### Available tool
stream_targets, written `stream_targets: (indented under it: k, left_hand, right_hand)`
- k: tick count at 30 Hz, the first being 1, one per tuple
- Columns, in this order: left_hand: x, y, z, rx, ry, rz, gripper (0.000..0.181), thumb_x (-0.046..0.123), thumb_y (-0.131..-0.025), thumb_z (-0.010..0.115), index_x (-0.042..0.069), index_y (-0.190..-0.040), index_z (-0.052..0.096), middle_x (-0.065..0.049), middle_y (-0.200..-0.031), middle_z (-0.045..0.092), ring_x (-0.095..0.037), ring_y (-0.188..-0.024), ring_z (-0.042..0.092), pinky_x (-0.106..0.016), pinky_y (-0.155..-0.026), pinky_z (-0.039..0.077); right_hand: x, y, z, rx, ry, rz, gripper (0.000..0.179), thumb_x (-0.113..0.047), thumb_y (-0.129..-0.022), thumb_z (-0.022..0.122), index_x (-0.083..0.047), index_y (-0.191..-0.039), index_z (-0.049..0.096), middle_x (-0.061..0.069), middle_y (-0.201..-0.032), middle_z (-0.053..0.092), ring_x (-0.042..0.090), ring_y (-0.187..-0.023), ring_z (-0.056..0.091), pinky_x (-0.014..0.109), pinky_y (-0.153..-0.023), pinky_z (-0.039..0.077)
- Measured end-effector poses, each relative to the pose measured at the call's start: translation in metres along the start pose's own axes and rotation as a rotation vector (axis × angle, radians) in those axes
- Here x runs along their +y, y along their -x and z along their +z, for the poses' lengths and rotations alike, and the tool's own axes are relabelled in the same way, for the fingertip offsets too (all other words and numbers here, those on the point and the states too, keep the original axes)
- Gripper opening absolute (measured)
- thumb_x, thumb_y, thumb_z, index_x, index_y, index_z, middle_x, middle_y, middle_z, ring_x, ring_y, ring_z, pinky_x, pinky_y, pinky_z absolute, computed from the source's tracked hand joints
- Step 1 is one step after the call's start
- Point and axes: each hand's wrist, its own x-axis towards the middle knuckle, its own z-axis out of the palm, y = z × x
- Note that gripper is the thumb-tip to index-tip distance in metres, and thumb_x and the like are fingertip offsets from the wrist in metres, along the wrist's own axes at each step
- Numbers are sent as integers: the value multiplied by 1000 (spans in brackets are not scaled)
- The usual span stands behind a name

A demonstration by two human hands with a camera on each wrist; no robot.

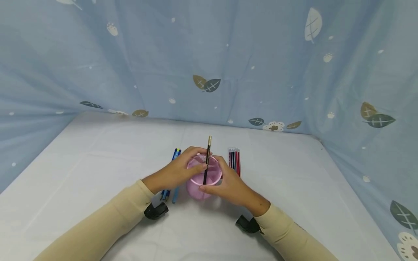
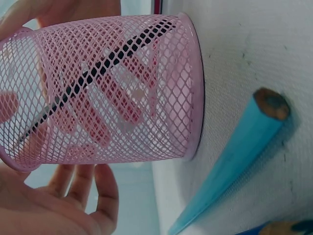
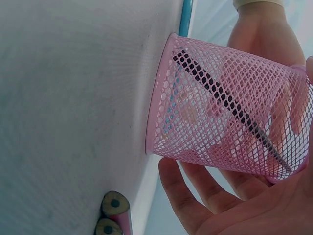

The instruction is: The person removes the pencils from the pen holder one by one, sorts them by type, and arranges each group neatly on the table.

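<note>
A pink mesh pencil cup (image 1: 198, 194) stands between my two hands near the middle of the white table. My left hand (image 1: 177, 171) holds its left side, with the thumb across the rim beside the pencil. On the other side, my right hand (image 1: 235, 186) grips the cup, fingers behind the rim and thumb at the front. One black pencil (image 1: 208, 154) leans inside, its gold end sticking up over the rim. Through the mesh in the right wrist view the pencil (image 3: 225, 98) slants across the cup.
Blue pencils (image 1: 176, 154) lie left of the cup, partly under my left hand; a light blue pencil (image 2: 230, 152) is closest. Several red and dark pencils (image 1: 234, 158) lie side by side to the right. A blue leaf-patterned curtain (image 1: 209, 47) hangs behind the table (image 1: 98, 156).
</note>
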Motion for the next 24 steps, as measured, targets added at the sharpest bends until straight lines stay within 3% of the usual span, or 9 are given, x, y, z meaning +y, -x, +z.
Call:
stream_targets:
  k: [4,8,24]
  left_hand:
    - [0,0,0,52,-2,-8,35,36,-102,57,20,-133,56,-3,-138,51,-24,-127,51,-52,-102,46]
    - [-1,-1,0,103,-28,2,29,35,-102,57,20,-126,61,0,-129,58,-19,-119,54,-46,-98,44]
    - [1,-1,-2,140,-51,27,24,30,-100,61,17,-121,64,0,-123,61,-17,-114,57,-41,-93,45]
  right_hand:
    - [1,0,1,4,-3,-6,84,-26,-82,83,-18,-149,32,3,-140,53,21,-121,59,41,-95,54]
    - [1,-1,2,14,5,-15,82,-26,-82,84,-20,-147,34,1,-139,54,18,-121,59,42,-97,53]
    - [1,-2,1,9,3,-25,80,-27,-82,83,-20,-146,35,0,-136,56,15,-119,60,42,-97,53]
